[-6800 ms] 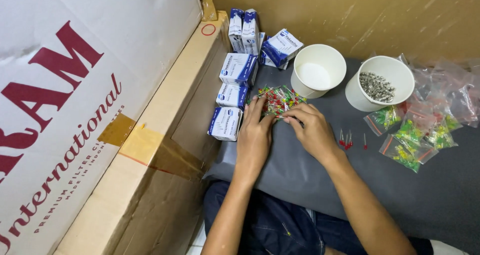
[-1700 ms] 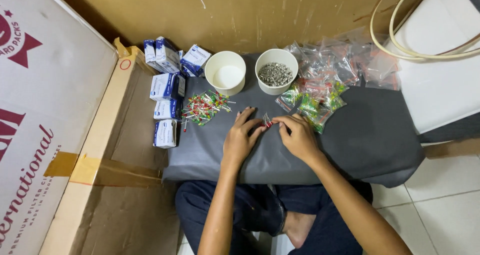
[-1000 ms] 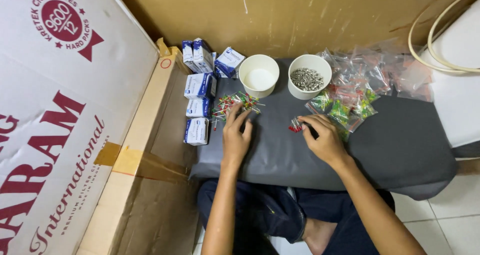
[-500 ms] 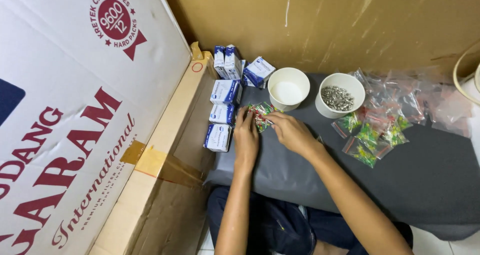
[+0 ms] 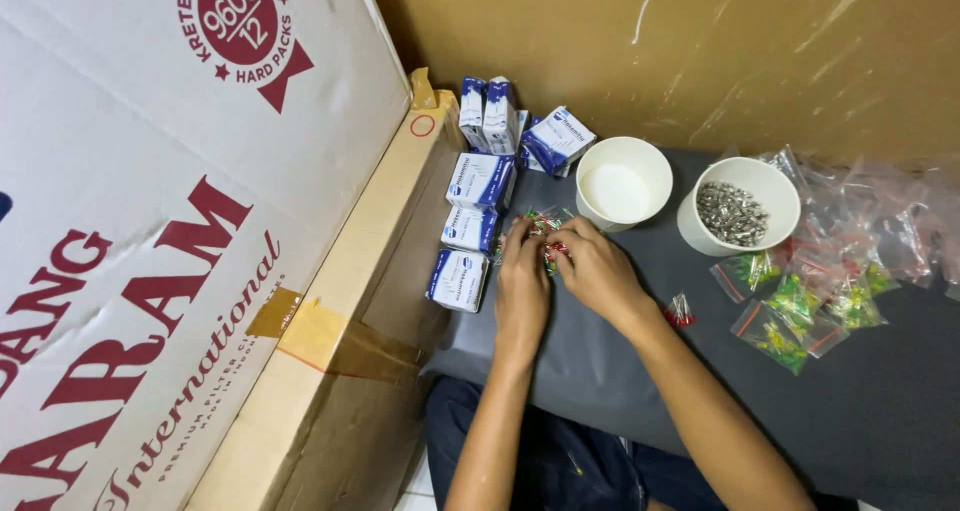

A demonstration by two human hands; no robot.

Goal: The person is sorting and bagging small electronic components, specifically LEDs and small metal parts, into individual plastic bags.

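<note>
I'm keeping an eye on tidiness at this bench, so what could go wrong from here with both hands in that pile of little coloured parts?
The left hand and right hand both work in the loose pile of coloured parts at the grey mat edge; pieces could roll toward the small blue-white boxes.

A small red cluster lies beside the right forearm and might get swept aside.

The cup of metal pieces stands nearby; a wide reach could tip it.

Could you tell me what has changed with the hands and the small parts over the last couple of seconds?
The right hand moved left, away from the small red bunch, which now lies alone on the grey pad. It joined the left hand at the pile of red and green parts, where both hands' fingers now rest. The two white cups, the blue and white boxes and the plastic bags stayed put.
</note>
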